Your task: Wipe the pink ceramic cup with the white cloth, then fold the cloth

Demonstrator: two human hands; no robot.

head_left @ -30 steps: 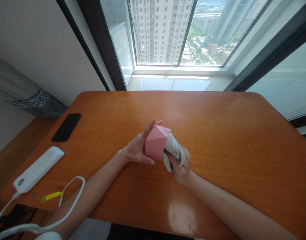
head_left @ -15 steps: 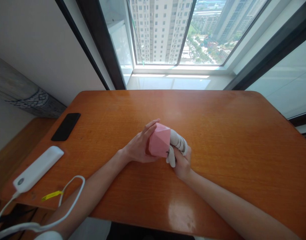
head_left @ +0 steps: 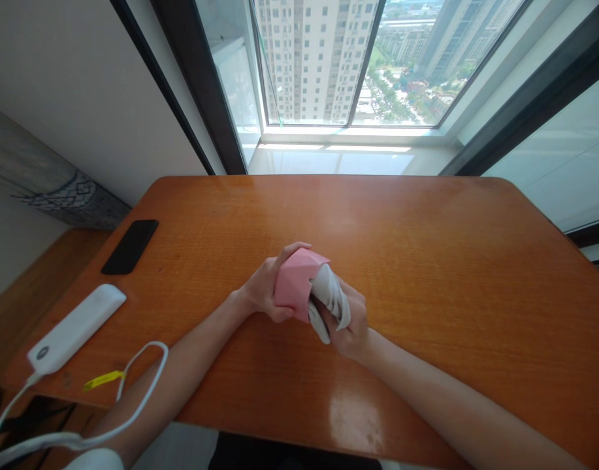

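Observation:
A pink faceted object (head_left: 296,282), with flat angular sides, is held above the middle of the table; its exact kind I cannot make out. Wrapped around its left side, my left hand (head_left: 270,290) is closed on it, thumb below and fingers over the top. My right hand (head_left: 353,320) grips a bunched light grey cloth (head_left: 332,294) and presses it against the pink object's right side. One end of the cloth hangs below my right fingers. The fingertips of my right hand are partly hidden by the cloth.
On the wooden table (head_left: 426,274), a black phone (head_left: 130,247) lies at the left. Nearer is a white power strip (head_left: 76,329), its white cable (head_left: 147,398) with a yellow tag (head_left: 103,380) looping over my left forearm. A window (head_left: 319,65) stands beyond the far edge.
The pink object has turned in my left hand and shifted slightly left and nearer. My right hand and the cloth have moved left and down across its right side.

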